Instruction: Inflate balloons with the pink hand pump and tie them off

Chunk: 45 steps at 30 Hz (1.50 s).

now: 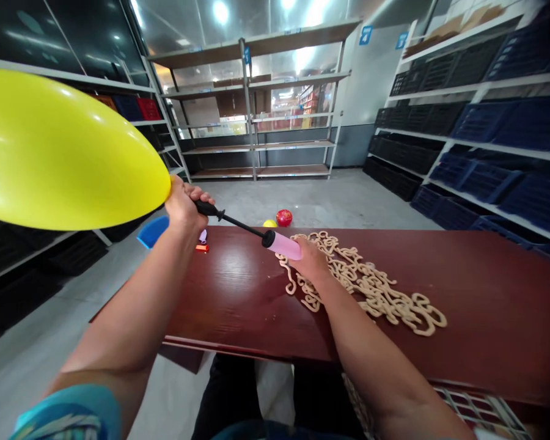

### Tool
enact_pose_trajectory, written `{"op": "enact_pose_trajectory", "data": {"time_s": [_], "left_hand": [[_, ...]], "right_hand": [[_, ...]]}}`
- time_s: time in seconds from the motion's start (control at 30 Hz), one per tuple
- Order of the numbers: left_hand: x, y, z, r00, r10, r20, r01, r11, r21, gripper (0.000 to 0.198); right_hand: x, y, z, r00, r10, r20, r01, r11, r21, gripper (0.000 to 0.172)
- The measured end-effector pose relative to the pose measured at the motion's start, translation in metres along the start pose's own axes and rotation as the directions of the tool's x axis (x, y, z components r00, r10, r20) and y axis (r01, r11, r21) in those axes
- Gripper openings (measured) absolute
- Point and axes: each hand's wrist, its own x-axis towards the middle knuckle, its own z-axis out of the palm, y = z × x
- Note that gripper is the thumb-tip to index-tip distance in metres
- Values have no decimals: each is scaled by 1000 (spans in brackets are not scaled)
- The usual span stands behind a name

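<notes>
A large inflated yellow balloon (68,153) fills the upper left, its narrow end at my left hand (186,201). That hand is closed around the balloon's neck and the black end of a hand pump. The pump's thin black rod (242,225) extends to the pink barrel (285,245). My right hand (310,261) is wrapped round the barrel's far end, above the brown table (242,305). Beside and beyond the right hand lies a pile of beige curled strips (376,287).
A blue object (153,231), an orange-red piece (202,248) and a small purple piece (203,236) are near the table's left side. Beyond the far edge are a red ball (284,217) and a yellow one (269,223). Shelves (293,145) stand behind; crates (486,177) line the right.
</notes>
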Motion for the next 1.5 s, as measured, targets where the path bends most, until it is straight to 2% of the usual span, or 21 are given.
{"op": "enact_pose_trajectory", "data": {"time_s": [0.1,0.27,0.4,0.5,0.6,0.73,0.8,0.87,1.0,1.1,1.2,1.3,1.33,1.4,1.47,1.5], "left_hand": [[-5,-30,-5,1000,-18,2,18,1000,7,46],[-22,-88,-8,993,-106,-53,106,994,1,47],[-36,-118,-12,979,-191,-69,190,981,-25,47],[-38,-126,-19,973,-215,-78,209,975,-79,44],[-35,-129,-32,964,-245,-101,231,964,-130,40],[-37,-141,-49,936,-330,-122,299,929,-217,37],[-43,-151,-53,920,-384,-82,352,899,-260,38],[-52,-161,-54,916,-400,-26,376,880,-291,40],[-60,-170,-53,909,-410,77,416,874,-250,42],[-52,-169,-57,911,-412,33,411,895,-171,40],[-38,-167,-68,939,-324,-115,315,945,-86,38],[-30,-166,-76,937,-235,-257,275,952,134,40],[-31,-166,-77,941,-219,-259,274,941,201,40],[-34,-168,-77,959,-210,-193,259,923,283,38],[-41,-173,-76,969,-226,-97,246,912,327,34],[-44,-176,-76,966,-250,-61,255,900,354,31]], "right_hand": [[-1,2,0,999,24,21,-24,1000,-9,48],[-2,2,3,999,6,41,-5,1000,-26,48],[-3,2,8,998,6,65,-5,1000,-21,52],[-4,4,7,996,-12,89,12,1000,-6,62],[-5,-1,-1,996,-63,56,66,996,-57,72],[-9,-20,-16,974,-226,20,227,964,-139,80],[-12,-31,-19,944,-325,65,330,936,-123,75],[-15,-38,-18,922,-370,113,381,919,-104,66],[-17,-41,-17,924,-353,149,370,924,-102,46],[-16,-37,-25,925,-342,166,362,926,-110,37],[-12,-27,-38,953,-262,155,286,944,-165,34],[-6,-8,-48,998,9,58,9,955,-297,36],[-4,0,-50,991,131,21,-115,933,-342,37],[-1,14,-49,938,348,2,-317,857,-406,38],[1,23,-45,878,476,51,-406,796,-450,36],[1,24,-41,866,496,69,-412,784,-463,36]]}}
